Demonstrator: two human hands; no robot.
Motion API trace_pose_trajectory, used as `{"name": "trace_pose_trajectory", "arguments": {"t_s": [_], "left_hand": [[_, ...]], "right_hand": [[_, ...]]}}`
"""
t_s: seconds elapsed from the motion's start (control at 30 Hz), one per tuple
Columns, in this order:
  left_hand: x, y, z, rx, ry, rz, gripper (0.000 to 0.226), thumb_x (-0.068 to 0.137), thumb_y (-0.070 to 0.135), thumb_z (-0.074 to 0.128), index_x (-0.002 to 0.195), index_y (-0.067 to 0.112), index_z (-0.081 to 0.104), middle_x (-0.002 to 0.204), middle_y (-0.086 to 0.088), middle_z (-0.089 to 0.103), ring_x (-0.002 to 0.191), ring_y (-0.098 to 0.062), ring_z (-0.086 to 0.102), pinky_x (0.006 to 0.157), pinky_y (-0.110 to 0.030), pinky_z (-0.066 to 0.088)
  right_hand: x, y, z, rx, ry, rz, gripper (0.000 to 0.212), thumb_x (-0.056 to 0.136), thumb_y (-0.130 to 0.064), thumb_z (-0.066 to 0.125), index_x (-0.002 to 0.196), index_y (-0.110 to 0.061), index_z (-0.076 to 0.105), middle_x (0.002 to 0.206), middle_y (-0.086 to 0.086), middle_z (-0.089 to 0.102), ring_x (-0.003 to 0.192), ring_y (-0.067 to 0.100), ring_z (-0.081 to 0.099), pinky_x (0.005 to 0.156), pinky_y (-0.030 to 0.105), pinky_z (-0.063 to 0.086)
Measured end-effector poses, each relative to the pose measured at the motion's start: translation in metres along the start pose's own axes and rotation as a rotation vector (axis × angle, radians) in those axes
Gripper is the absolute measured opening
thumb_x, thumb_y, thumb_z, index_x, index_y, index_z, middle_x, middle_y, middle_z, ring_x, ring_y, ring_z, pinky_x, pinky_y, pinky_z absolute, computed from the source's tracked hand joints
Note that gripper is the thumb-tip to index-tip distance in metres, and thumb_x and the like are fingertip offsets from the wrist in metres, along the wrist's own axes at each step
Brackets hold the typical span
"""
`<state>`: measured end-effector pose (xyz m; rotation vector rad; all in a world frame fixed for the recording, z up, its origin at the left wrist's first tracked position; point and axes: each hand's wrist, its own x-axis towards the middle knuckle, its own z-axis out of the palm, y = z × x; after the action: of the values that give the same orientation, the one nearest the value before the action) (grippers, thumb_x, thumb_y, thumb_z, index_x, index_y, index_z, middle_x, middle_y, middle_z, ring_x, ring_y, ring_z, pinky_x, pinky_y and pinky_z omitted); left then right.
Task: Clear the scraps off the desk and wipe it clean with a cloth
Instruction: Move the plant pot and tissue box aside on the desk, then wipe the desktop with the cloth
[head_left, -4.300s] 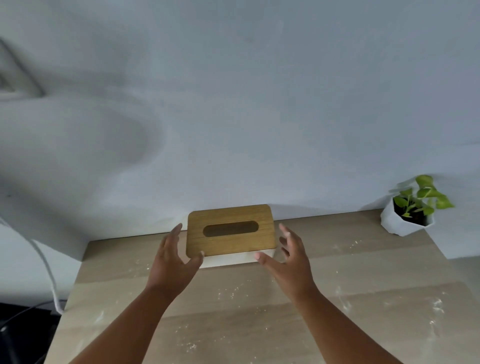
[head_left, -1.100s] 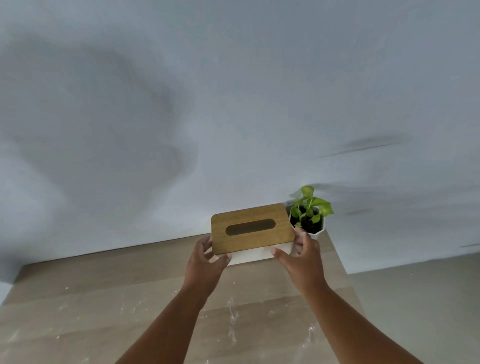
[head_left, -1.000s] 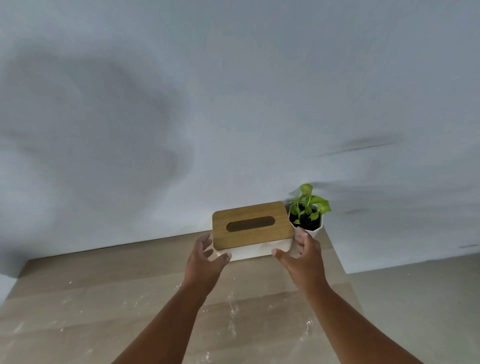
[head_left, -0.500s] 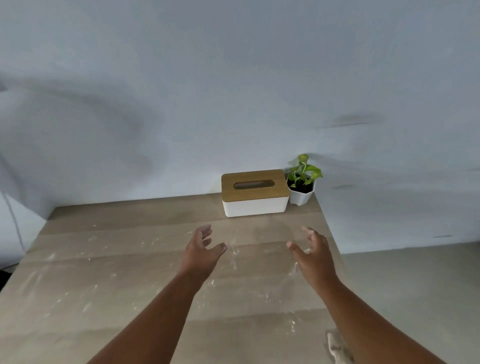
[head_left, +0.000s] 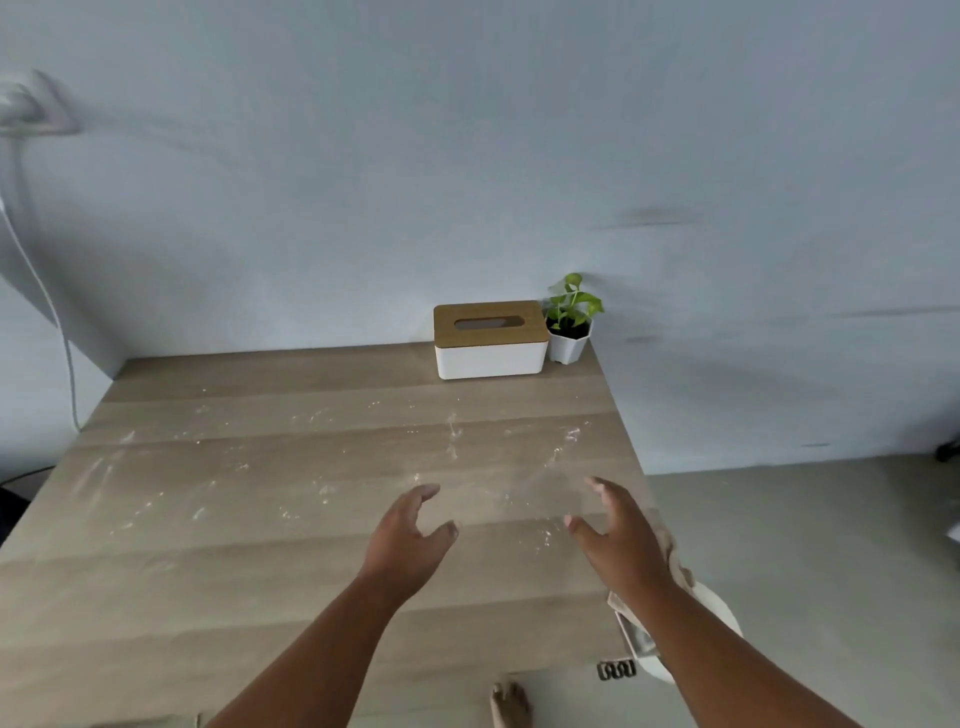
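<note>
The scraps (head_left: 452, 436) are a thin scatter of pale crumbs and powdery smears across the desk (head_left: 218, 571), densest in the stretch in front of the tissue box (head_left: 491, 340) and trailing off toward the desk's left side. They look light, loose and dry, too fine to pinch up one by one; they would probably handle best swept together with the flat edge of a hand or gathered into a cloth, and a quick stroke would likely fling them off the edge.

What seems to be the cloth (head_left: 675, 564), a beige, limp bit of fabric, shows at the desk's right edge, mostly hidden behind the right wrist, on the near side of the tissue box and well apart from it. It should be soft and easy to bunch; taking a loose handful of its middle would serve.

The left hand (head_left: 408, 540) and the right hand (head_left: 618, 535) hover over the desk, nearer than the tissue box, palms facing each other, fingers loosely spread and holding nothing.

A small potted plant (head_left: 570, 322) stands just beside the tissue box, at the back right corner against the wall.
</note>
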<state>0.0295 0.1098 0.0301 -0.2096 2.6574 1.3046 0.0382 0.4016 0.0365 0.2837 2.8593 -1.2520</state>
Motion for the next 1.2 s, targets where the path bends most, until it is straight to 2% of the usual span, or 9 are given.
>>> {"name": "trace_pose_trajectory", "arguments": {"t_s": [0.13,0.23,0.27,0.4,0.53,0.63,0.8,0.97,1.2], "left_hand": [[-0.022,-0.002,0.020,0.115,-0.050,0.066,0.061,0.087,0.047,0.069,0.144,0.035,0.050,0.148,0.013,0.050,0.139,-0.010,0.044,0.113,-0.029,0.035],[-0.030,-0.005,0.039,0.177,-0.078,0.129,0.061,0.089,0.046,0.067,0.145,0.029,0.050,0.148,0.011,0.051,0.139,-0.009,0.041,0.113,-0.022,0.029],[-0.032,-0.006,0.045,0.191,-0.088,0.149,0.061,0.089,0.045,0.067,0.145,0.027,0.050,0.149,0.010,0.051,0.139,-0.010,0.041,0.113,-0.021,0.028],[-0.037,-0.007,0.074,0.217,-0.142,0.176,0.065,0.091,0.046,0.064,0.149,0.023,0.047,0.156,0.005,0.044,0.146,-0.013,0.035,0.120,-0.026,0.026],[-0.040,-0.007,0.104,0.295,-0.158,0.144,0.076,0.094,0.048,0.060,0.157,0.013,0.035,0.166,-0.002,0.029,0.155,-0.019,0.018,0.127,-0.028,0.011],[-0.044,-0.005,0.122,0.387,-0.081,0.177,0.075,0.089,0.046,0.066,0.151,0.008,0.043,0.161,-0.012,0.036,0.152,-0.029,0.023,0.129,-0.037,0.011],[-0.044,-0.012,0.145,0.475,0.040,0.156,0.077,0.085,0.050,0.067,0.149,0.011,0.049,0.160,-0.013,0.036,0.152,-0.034,0.023,0.128,-0.050,0.013],[-0.034,-0.013,0.165,0.510,0.178,0.142,0.079,0.082,0.062,0.055,0.146,0.015,0.049,0.154,-0.009,0.041,0.149,-0.030,0.027,0.127,-0.050,0.018],[-0.023,-0.015,0.172,0.578,0.201,0.138,0.078,0.087,0.066,0.053,0.149,0.019,0.043,0.154,-0.005,0.038,0.150,-0.027,0.027,0.128,-0.046,0.015]], "right_hand": [[-0.026,0.012,-0.008,-0.072,-0.025,0.011,0.060,0.090,-0.030,0.075,0.145,-0.022,0.052,0.145,-0.006,0.056,0.133,0.013,0.051,0.105,0.024,0.036],[-0.039,0.025,-0.010,-0.118,-0.036,0.040,0.058,0.089,-0.029,0.076,0.142,-0.023,0.055,0.129,-0.007,0.063,0.117,0.010,0.059,0.095,0.023,0.040],[-0.042,0.030,-0.009,-0.127,-0.040,0.043,0.056,0.089,-0.029,0.076,0.141,-0.021,0.056,0.127,-0.007,0.064,0.117,0.011,0.060,0.097,0.025,0.042],[-0.048,0.056,-0.011,-0.243,-0.048,0.023,0.047,0.094,-0.032,0.067,0.139,-0.020,0.059,0.144,-0.005,0.057,0.134,0.018,0.052,0.112,0.028,0.034],[-0.046,0.083,-0.013,-0.350,-0.096,-0.003,0.048,0.100,-0.036,0.058,0.145,-0.020,0.056,0.159,-0.002,0.043,0.149,0.020,0.035,0.122,0.046,0.028],[-0.041,0.099,-0.013,-0.409,-0.106,-0.104,0.051,0.100,-0.035,0.060,0.146,-0.015,0.055,0.161,0.005,0.042,0.148,0.029,0.037,0.119,0.051,0.032],[-0.035,0.117,-0.007,-0.572,-0.129,-0.184,0.056,0.092,-0.047,0.054,0.139,-0.018,0.062,0.156,0.007,0.049,0.143,0.035,0.044,0.113,0.054,0.037],[-0.031,0.136,0.003,-0.600,-0.087,-0.267,0.058,0.092,-0.051,0.049,0.142,-0.022,0.057,0.156,0.006,0.047,0.142,0.035,0.041,0.114,0.056,0.034],[-0.022,0.145,0.014,-0.563,-0.106,-0.248,0.061,0.100,-0.047,0.033,0.151,-0.019,0.049,0.167,0.006,0.030,0.155,0.031,0.023,0.122,0.057,0.024]]}}
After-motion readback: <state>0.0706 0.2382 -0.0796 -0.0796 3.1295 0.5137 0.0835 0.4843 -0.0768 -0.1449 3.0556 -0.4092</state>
